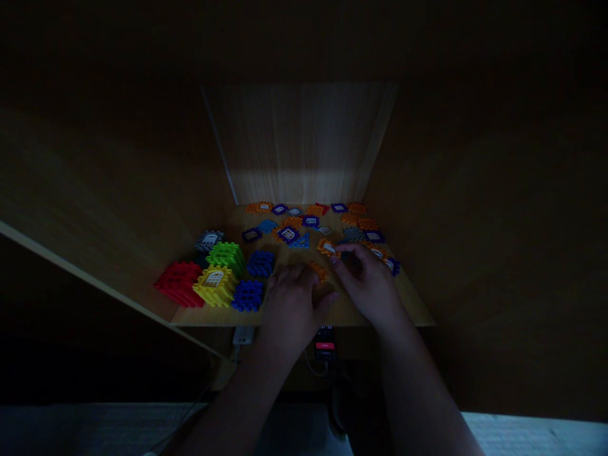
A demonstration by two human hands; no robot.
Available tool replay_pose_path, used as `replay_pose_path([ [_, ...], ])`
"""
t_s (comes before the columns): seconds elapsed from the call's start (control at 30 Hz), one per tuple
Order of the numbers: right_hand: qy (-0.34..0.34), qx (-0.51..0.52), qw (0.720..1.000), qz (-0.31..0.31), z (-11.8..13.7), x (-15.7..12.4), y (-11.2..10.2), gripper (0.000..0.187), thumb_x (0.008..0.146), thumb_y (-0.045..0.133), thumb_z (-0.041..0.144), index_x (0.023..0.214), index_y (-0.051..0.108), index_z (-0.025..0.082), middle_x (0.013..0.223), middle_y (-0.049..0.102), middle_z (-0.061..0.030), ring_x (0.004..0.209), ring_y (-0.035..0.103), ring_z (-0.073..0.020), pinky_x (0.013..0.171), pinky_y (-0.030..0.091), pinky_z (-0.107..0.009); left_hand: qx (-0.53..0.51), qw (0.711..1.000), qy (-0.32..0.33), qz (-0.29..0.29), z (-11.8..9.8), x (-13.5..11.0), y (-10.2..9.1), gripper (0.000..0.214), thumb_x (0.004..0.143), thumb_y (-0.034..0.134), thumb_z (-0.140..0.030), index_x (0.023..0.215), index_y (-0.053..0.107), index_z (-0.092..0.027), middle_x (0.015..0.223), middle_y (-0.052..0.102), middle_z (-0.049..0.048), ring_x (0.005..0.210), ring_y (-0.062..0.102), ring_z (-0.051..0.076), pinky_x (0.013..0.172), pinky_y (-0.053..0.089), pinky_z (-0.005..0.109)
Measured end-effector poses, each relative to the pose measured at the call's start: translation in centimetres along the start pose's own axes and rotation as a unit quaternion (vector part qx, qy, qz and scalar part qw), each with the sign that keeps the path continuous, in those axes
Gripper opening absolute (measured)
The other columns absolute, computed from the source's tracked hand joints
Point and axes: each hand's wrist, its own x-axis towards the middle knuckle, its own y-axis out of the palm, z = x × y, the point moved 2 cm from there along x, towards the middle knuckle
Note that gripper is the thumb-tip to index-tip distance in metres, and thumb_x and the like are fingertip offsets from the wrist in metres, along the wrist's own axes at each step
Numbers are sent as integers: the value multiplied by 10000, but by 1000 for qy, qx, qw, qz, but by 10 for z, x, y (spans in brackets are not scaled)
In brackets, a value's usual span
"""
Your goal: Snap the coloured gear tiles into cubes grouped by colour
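Observation:
My right hand [368,285] is closed in a pinch on the edge of an orange interlocking tile [327,246] with a white window insert. Close to the shelf, my left hand [291,291] has its thumb spread away from its bent fingers. Another orange tile [318,272] lies beside its index finger, partly hidden; I cannot tell whether they touch. To the left of that hand are blue tile stacks [247,296], [260,263]. Next to these stand a yellow stack [215,285] topped with a white window, a green stack [226,258] and a red stack [180,284].
Several loose tiles, such as a purple window tile [287,234] and a blue tile [300,241], lie across the back of the wooden shelf [294,256]. Side panels and a back panel [304,145] enclose it. Below its front edge sits a dark device [325,345] with a cable.

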Motion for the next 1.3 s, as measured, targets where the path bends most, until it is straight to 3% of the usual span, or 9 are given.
replay_pose_path([
  [0.17,-7,0,1000,1,0,1,0,252,1039,653,459,1186,721,266,1188,795,-82,1095,739,-291,993,557,-457,-58,998,-14,-2,3,2,1,221,910,832,-220,846,621,-220,901,677,10,870,659,230,830,522,408],
  [0.4,-13,10,1000,-3,-1,1,1,262,1038,656,478,1193,713,275,1206,792,-79,1123,738,-294,1007,559,-466,-109,994,7,-32,5,2,2,217,952,711,-126,1132,628,-213,1171,696,83,1084,699,272,973,585,447],
  [0.67,-3,15,1000,4,-2,1,1,247,1032,675,451,1192,719,268,1202,793,-68,1117,741,-281,999,557,-446,-119,991,50,-27,8,1,6,292,1010,522,-43,1226,635,-204,1174,752,97,1110,732,265,1000,608,440],
  [0.87,6,27,1000,13,1,1,1,257,1025,685,456,1195,726,268,1188,796,-65,1086,744,-277,963,558,-431,-165,982,11,-89,14,0,2,400,969,468,45,1217,647,-213,1176,761,73,1150,717,235,1022,589,395],
  [1.03,40,79,996,32,2,-1,2,306,1011,694,512,1181,728,260,1048,802,-52,902,746,-249,815,565,-388,-196,972,-32,-129,19,-2,-3,423,923,453,76,1158,640,-223,1112,739,44,1079,720,206,985,581,351],
  [1.3,56,121,990,55,-2,-3,6,334,1002,700,561,1192,738,289,1046,811,-48,899,746,-249,806,570,-383,-223,964,-35,-143,22,-3,-5,437,937,458,53,1220,616,-241,1161,697,44,1123,684,204,1013,556,352],
])
